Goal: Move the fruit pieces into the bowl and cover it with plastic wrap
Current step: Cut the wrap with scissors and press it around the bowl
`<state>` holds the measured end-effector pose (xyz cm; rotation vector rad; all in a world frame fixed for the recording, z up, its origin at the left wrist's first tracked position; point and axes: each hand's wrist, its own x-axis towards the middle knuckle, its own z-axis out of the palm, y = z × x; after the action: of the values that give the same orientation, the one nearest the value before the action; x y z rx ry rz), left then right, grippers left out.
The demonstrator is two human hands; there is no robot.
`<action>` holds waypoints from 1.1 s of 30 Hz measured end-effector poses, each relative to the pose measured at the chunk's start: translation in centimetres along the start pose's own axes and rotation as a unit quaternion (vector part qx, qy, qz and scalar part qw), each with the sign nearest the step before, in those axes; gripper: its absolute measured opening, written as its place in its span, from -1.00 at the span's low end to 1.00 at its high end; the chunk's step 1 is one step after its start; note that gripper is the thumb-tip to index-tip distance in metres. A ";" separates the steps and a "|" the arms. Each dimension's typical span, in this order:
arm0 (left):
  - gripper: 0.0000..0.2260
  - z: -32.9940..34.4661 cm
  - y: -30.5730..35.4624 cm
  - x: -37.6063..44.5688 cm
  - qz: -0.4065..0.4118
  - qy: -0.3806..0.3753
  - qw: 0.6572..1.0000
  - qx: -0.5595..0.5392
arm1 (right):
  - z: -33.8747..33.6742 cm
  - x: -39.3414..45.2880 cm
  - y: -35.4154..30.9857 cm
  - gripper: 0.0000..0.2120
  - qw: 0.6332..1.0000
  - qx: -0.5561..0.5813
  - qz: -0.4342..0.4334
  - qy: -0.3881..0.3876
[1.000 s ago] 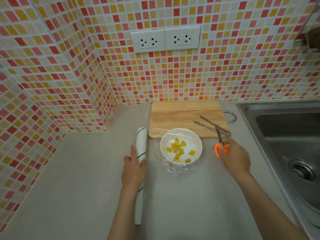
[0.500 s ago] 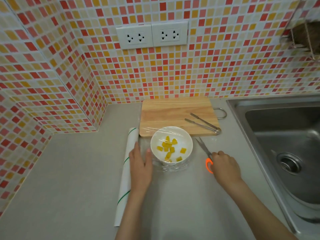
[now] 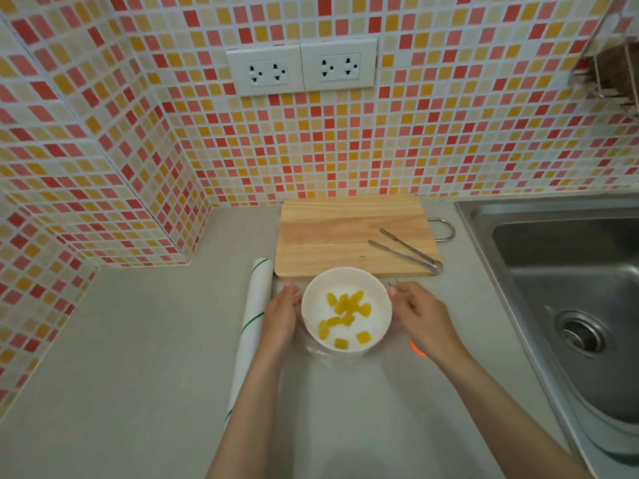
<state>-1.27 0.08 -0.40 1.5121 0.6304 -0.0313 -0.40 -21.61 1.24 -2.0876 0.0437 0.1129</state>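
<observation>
On the grey surface (image 3: 138,340) we see the steel sink (image 3: 560,305) at right, then the wooden cutting board (image 3: 345,233) with metal tongs (image 3: 404,250) on it. The plastic wrap roll (image 3: 254,319) lies just left of our left hand (image 3: 280,316). The white bowl (image 3: 311,312), film-covered, holds the yellow fruit pieces (image 3: 345,312). Both our left and right hand (image 3: 418,316) cup its sides, fingers spread loosely. An orange scissor handle (image 3: 416,350) peeks out beneath the right hand.

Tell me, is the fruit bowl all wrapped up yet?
Nearly. The yellow fruit pieces are already in the white bowl, and the cutting board holds only tongs. The left hand and right hand flank the bowl. Wrap is hard to see.
</observation>
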 end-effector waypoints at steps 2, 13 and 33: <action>-0.65 0.2 0.5 1.1 0.024 -0.019 0.997 0.066 | -0.7 -0.1 0.6 -0.74 1.000 -0.019 0.008 -0.003; -0.55 1.0 1.0 4.5 0.102 -0.030 0.969 0.221 | 0.8 7.6 -0.9 -0.74 0.966 0.141 0.111 -0.185; -0.65 1.1 -1.4 6.0 0.045 -0.066 0.995 0.064 | 3.9 6.9 2.0 -0.83 0.966 0.216 0.127 -0.061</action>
<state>3.65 1.08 -4.15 1.6467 0.4609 -0.1046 6.07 -19.12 -3.03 -1.6271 0.2402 0.3559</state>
